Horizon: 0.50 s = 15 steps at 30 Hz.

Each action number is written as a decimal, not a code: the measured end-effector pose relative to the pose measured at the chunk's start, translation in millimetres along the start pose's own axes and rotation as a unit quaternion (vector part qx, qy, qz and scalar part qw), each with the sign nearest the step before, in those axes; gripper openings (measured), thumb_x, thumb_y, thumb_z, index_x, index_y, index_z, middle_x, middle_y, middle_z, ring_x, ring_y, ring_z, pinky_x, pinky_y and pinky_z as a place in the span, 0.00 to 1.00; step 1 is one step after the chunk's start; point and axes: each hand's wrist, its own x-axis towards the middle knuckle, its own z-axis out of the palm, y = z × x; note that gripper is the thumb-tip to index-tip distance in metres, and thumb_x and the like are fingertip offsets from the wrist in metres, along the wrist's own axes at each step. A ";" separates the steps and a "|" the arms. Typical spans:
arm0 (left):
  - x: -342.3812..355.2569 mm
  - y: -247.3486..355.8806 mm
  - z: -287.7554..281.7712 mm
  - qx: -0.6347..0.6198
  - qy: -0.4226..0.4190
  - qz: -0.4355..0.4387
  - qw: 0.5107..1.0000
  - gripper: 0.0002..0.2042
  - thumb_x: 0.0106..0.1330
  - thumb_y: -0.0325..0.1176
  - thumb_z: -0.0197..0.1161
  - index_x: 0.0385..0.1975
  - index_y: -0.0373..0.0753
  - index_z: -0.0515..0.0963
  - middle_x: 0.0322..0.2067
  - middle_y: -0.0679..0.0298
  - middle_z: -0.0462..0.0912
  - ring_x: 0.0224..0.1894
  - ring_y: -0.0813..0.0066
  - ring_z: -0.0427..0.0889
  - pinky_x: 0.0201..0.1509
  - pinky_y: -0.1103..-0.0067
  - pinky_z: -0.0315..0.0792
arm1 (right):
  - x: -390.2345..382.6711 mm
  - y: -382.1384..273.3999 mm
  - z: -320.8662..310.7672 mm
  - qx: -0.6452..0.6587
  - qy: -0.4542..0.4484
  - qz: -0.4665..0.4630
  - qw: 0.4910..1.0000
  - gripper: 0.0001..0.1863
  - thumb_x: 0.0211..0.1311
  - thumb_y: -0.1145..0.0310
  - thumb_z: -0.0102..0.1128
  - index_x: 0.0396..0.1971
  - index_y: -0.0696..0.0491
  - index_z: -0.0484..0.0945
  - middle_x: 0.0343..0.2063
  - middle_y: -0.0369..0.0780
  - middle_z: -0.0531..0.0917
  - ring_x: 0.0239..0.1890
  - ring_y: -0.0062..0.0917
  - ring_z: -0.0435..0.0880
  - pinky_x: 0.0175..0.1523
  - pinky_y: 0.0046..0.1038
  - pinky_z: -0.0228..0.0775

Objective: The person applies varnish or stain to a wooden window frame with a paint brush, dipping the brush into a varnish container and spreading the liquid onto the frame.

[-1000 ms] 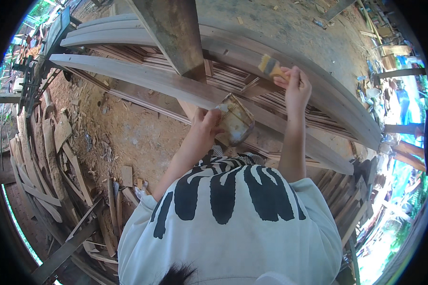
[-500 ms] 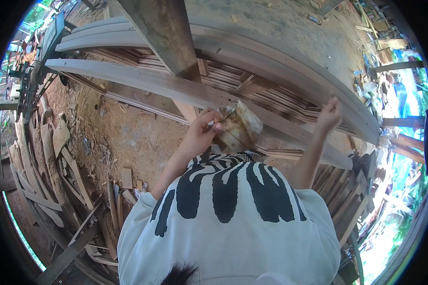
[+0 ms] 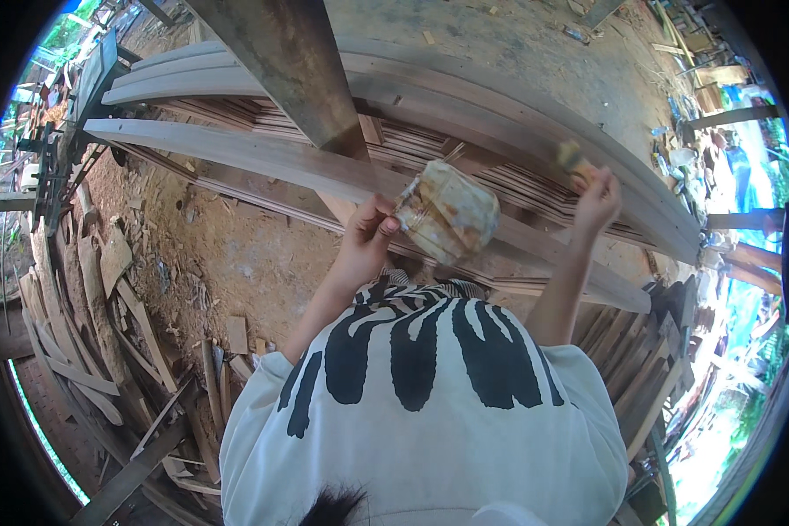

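My left hand [image 3: 367, 235] is closed on the edge of a stained whitish container [image 3: 451, 215] with brown smears, which is tipped so that its side shows; its inside is hidden. Off to the right, my right hand [image 3: 598, 203] grips the handle of a paintbrush [image 3: 574, 160], bristles pointing up and left. Beneath the brush runs a long wooden frame piece [image 3: 500, 110] with louvre-like slats [image 3: 412, 136]. A pale plank [image 3: 263, 156] crosses behind the container.
A thick wooden post [image 3: 280, 70] slants down from the top between the frame pieces. Scrap wood [image 3: 88, 289] is piled on the left, and more boards [image 3: 627, 359] lean at the right. Sawdust and chips litter the dirt floor [image 3: 206, 254].
The container has shifted slightly right and turned in my left hand. My right hand has turned, and the paintbrush now shows plainly above it.
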 end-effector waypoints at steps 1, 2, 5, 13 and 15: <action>2.1 1.5 1.3 0.001 -0.003 0.000 1.000 0.06 0.72 0.32 0.55 0.34 0.38 0.68 0.29 0.72 0.71 0.36 0.85 0.69 0.45 0.86 0.64 | 11.4 17.8 -16.0 -0.049 0.042 -0.027 0.998 0.17 0.73 0.62 0.47 0.34 0.61 0.79 0.31 0.42 0.85 0.26 0.23 0.85 0.29 0.23 0.79; 3.2 3.5 3.8 0.003 -0.012 0.007 1.000 0.06 0.73 0.32 0.54 0.35 0.38 0.68 0.30 0.72 0.71 0.37 0.85 0.69 0.45 0.86 0.64 | 19.1 31.7 -29.0 -0.100 0.086 -0.053 0.990 0.18 0.73 0.60 0.49 0.33 0.61 0.78 0.30 0.41 0.84 0.26 0.24 0.85 0.27 0.23 0.78; 5.5 4.3 6.9 -0.013 -0.021 -0.001 1.000 0.06 0.72 0.34 0.54 0.38 0.39 0.68 0.33 0.71 0.74 0.38 0.85 0.70 0.46 0.84 0.65 | 21.4 30.9 -42.9 -0.189 0.108 -0.099 0.971 0.18 0.72 0.60 0.50 0.32 0.60 0.79 0.26 0.39 0.84 0.25 0.22 0.85 0.28 0.22 0.76; 19.3 -4.5 7.3 0.035 -0.049 -0.065 0.996 0.04 0.74 0.29 0.50 0.44 0.40 0.67 0.36 0.71 0.71 0.40 0.84 0.69 0.47 0.82 0.66 | -51.1 -11.7 50.8 -0.111 -0.112 -0.168 0.973 0.12 0.71 0.65 0.52 0.39 0.58 0.81 0.26 0.40 0.84 0.30 0.25 0.84 0.37 0.27 0.75; 20.1 2.1 14.1 0.054 0.007 -0.057 0.997 0.08 0.69 0.24 0.51 0.46 0.40 0.68 0.36 0.68 0.72 0.39 0.81 0.71 0.48 0.84 0.63 | -69.6 -31.7 65.6 0.017 -0.247 -0.084 0.965 0.12 0.71 0.66 0.52 0.41 0.58 0.81 0.25 0.39 0.83 0.31 0.20 0.84 0.38 0.25 0.75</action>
